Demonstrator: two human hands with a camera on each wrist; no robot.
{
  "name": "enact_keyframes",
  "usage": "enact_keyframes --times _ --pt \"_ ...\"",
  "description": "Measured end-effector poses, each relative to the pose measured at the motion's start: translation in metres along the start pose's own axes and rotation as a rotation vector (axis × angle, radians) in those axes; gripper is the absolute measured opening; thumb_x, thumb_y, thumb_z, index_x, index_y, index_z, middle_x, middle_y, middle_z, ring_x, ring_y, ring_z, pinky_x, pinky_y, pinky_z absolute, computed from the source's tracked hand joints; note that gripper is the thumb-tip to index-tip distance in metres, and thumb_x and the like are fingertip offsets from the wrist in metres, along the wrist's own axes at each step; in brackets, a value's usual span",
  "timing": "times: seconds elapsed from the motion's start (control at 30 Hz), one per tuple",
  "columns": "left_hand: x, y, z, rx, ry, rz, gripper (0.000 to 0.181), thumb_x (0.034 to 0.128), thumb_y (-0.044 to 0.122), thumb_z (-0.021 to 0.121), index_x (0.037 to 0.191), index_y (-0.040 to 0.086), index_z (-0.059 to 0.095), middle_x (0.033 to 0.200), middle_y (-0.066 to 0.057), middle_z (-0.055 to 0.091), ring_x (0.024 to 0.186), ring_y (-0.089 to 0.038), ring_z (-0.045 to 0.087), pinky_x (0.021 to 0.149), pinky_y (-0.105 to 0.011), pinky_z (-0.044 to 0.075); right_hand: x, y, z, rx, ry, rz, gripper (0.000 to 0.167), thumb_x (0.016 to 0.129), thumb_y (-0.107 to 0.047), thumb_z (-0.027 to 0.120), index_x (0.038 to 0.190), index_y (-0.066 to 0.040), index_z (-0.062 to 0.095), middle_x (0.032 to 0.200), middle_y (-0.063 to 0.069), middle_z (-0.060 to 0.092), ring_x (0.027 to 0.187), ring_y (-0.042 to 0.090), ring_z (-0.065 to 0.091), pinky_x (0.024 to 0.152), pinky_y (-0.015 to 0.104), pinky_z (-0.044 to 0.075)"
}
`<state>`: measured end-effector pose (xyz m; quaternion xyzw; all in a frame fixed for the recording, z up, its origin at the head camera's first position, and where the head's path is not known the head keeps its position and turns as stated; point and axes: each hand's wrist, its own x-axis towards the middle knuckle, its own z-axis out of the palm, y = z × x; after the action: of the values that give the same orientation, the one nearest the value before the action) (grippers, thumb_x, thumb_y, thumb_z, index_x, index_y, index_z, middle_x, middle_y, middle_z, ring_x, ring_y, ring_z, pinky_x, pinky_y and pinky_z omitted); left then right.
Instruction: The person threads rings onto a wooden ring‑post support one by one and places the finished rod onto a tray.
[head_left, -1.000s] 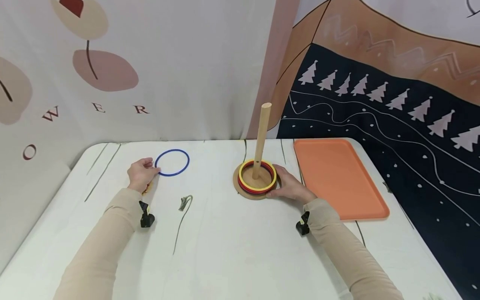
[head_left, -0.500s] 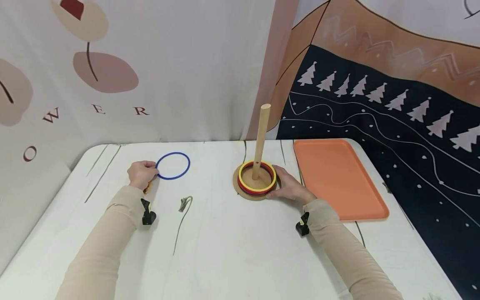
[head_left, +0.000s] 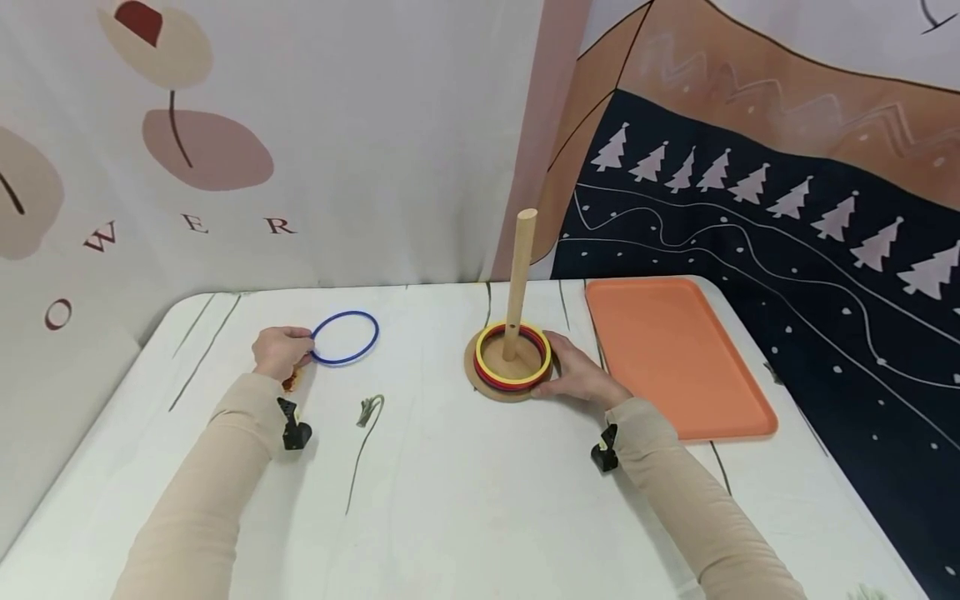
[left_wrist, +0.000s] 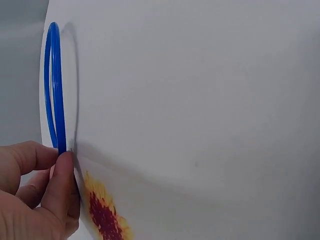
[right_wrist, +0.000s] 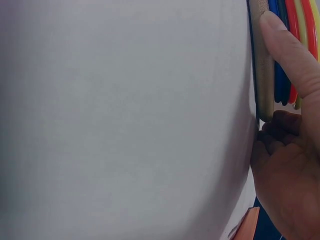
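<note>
My left hand (head_left: 280,353) pinches a thin blue ring (head_left: 339,364) by its near-left edge, between thumb and fingertips. In the left wrist view the blue ring (left_wrist: 59,95) appears edge-on, its shadow falling on the cloth beside it. To the right stands a ring-toss stand with an upright wooden post (head_left: 519,275) and a round base (head_left: 469,365). Stacked rings lie around the post, a yellow ring (head_left: 510,382) on top. My right hand (head_left: 577,372) grips the base's right side; the right wrist view has its thumb (right_wrist: 285,47) against the base edge, beside the rings.
An orange tray (head_left: 682,358) lies at the right of the table. A white cloth with printed plant stems covers the table (head_left: 450,500). Behind it hang a pale curtain (head_left: 390,167) and a dark printed one with trees (head_left: 675,225).
My left thumb and fingers have closed on the blue ring, which has shifted slightly toward me. My right hand and the stand have kept their place.
</note>
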<state>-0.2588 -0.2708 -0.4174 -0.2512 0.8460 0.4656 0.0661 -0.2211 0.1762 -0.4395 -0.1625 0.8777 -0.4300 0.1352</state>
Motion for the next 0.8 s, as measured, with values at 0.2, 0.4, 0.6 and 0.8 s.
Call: enact_keyframes --times 0.2,0.4,0.6,0.8 --pt "0.001 -0.001 -0.009 -0.043 -0.074 -0.037 0.043 0.0885 0.005 0.054 0.129 -0.007 0.050 0.102 -0.017 0.061 0.055 0.000 0.057 0.057 -0.017 0.053 0.001 0.001 0.000 -0.015 -0.002 0.003 0.097 0.068 -0.016 0.085 0.146 -0.009 0.028 0.150 0.013 0.029 0.141 0.030 0.022 0.116 0.049 0.018" --pt "-0.006 0.003 -0.015 -0.170 -0.177 -0.083 0.046 0.0895 -0.001 0.054 0.132 -0.012 0.043 0.073 0.000 0.057 0.057 -0.004 0.060 0.064 -0.020 0.056 0.001 0.001 0.000 -0.013 -0.006 0.043 0.099 0.068 -0.019 0.086 0.147 -0.011 0.027 0.151 0.012 0.028 0.141 0.030 0.022 0.116 0.050 0.018" --pt "-0.011 0.002 -0.019 -0.251 -0.243 -0.114 0.049 0.0916 -0.001 0.054 0.137 -0.010 0.037 0.071 0.002 0.057 0.061 -0.006 0.061 0.068 -0.021 0.056 0.002 0.002 0.001 -0.009 -0.006 0.063 0.099 0.068 -0.018 0.085 0.147 -0.012 0.026 0.152 0.011 0.027 0.141 0.029 0.021 0.116 0.048 0.017" --pt "-0.013 0.001 -0.018 -0.332 -0.271 -0.130 0.053 0.0934 0.002 0.054 0.143 -0.004 0.033 0.076 0.004 0.058 0.064 -0.004 0.060 0.067 -0.018 0.055 0.002 0.002 0.001 -0.016 -0.002 0.045 0.098 0.069 -0.017 0.085 0.147 -0.010 0.026 0.152 0.012 0.027 0.141 0.029 0.021 0.116 0.048 0.018"
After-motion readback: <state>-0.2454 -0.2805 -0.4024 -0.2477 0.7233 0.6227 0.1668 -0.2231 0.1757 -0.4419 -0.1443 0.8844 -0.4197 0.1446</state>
